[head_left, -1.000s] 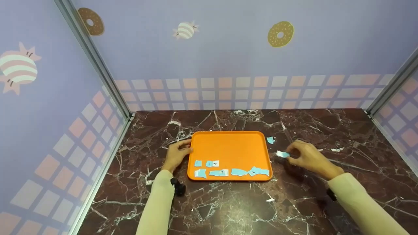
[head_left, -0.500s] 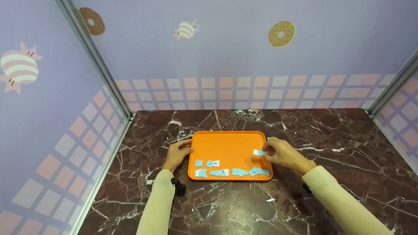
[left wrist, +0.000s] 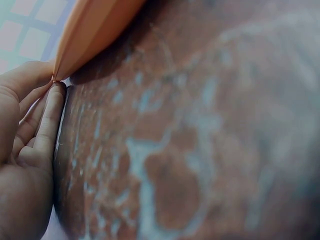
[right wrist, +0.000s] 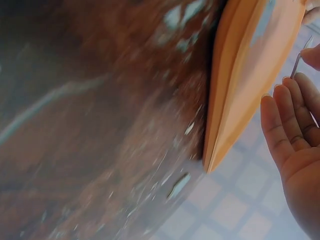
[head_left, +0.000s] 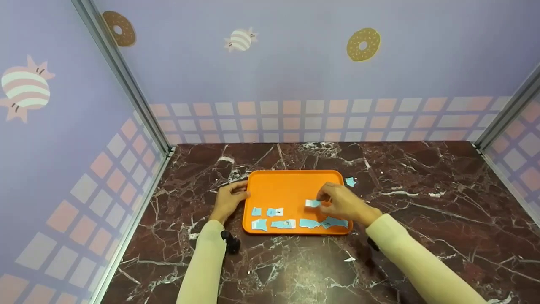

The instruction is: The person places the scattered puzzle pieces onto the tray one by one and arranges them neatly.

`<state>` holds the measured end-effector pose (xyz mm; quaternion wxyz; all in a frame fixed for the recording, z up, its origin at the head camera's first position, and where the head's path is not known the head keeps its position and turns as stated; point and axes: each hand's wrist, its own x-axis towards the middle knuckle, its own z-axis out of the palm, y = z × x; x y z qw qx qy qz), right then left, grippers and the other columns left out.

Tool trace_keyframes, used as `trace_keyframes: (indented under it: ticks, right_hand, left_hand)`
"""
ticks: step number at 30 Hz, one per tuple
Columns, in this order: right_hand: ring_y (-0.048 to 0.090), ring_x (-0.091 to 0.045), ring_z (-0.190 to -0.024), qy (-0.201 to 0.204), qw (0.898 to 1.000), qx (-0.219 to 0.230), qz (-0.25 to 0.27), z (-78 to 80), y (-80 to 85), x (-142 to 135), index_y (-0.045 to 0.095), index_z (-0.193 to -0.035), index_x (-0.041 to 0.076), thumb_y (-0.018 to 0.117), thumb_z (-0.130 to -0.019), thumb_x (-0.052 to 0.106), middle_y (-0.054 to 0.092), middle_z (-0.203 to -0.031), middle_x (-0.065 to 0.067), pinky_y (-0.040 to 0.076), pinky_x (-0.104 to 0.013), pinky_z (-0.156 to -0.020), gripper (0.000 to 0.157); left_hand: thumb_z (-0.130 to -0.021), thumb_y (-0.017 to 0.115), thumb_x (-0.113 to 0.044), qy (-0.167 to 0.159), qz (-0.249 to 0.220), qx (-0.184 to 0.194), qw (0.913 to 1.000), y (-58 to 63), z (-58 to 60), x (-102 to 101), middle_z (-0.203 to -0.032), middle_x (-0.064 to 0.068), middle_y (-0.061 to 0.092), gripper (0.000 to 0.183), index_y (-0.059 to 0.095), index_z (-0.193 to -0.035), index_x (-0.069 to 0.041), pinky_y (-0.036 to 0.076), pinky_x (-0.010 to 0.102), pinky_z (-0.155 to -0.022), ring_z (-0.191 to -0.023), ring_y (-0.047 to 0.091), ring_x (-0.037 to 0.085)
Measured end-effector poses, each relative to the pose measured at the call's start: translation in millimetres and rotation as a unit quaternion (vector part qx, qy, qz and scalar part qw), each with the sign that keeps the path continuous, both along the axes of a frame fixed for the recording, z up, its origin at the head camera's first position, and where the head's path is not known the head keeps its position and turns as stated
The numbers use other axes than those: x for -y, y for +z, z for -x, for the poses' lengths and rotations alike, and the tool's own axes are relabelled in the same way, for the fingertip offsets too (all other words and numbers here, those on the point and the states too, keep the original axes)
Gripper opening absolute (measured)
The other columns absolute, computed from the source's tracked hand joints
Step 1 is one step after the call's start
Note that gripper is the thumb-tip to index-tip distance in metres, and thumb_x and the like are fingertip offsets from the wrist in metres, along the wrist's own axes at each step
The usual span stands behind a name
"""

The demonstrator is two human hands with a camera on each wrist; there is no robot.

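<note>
In the head view, my left hand (head_left: 229, 200) holds the left rim of an orange tray (head_left: 291, 185), thumb and fingers pinching it in the left wrist view. My right hand (head_left: 346, 204) is over the tray's right half, pinching a torn blue-and-white piece of paper (head_left: 312, 203) between thumb and fingers. That paper shows nearly edge-on in the right wrist view. Several torn blue paper pieces lie along the tray's near side, such as one (head_left: 310, 223) in the front row and a small one (head_left: 256, 211) behind it. Dark marks show on some of them.
Another blue paper piece (head_left: 350, 182) lies on the dark marbled table (head_left: 413, 177), just off the tray's upper right corner. Patterned panels, including the back wall (head_left: 295, 76), enclose the table at the back and sides.
My right hand has carried the paper piece leftward from the table beside the tray to over the tray. My left hand stays on the rim.
</note>
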<state>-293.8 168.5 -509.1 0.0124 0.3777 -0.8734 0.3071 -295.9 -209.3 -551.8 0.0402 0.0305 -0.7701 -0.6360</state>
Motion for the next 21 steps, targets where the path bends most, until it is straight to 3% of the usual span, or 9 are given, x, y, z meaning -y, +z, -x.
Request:
trace_keyframes:
  ticks: [8,21]
  right_hand:
    - [0.066,-0.022,-0.088,0.018,1.000,0.001,-0.011,-1.9,-4.8,24.4,0.072,-0.103,0.001,0.081,-0.086,0.004,0.066,-0.098,-0.006,0.060,-0.037,-0.080,0.020]
    - [0.063,-0.019,-0.083,0.013,1.000,0.006,-0.026,-2.6,-10.5,45.9,0.073,-0.101,0.004,0.082,-0.085,0.011,0.066,-0.095,-0.003,0.058,-0.036,-0.076,0.019]
  left_hand:
    - [-0.091,0.079,0.005,0.001,0.003,-0.001,1.0000,0.2,0.8,-0.4,-0.118,0.022,0.075,0.038,0.074,-0.129,0.005,0.060,0.025,-0.086,-0.110,0.072,0.030]
    - [-0.091,0.079,0.005,0.004,-0.001,0.002,1.0000,-0.3,1.0,-0.2,-0.118,0.021,0.075,0.039,0.074,-0.129,0.005,0.060,0.027,-0.088,-0.111,0.072,0.030]
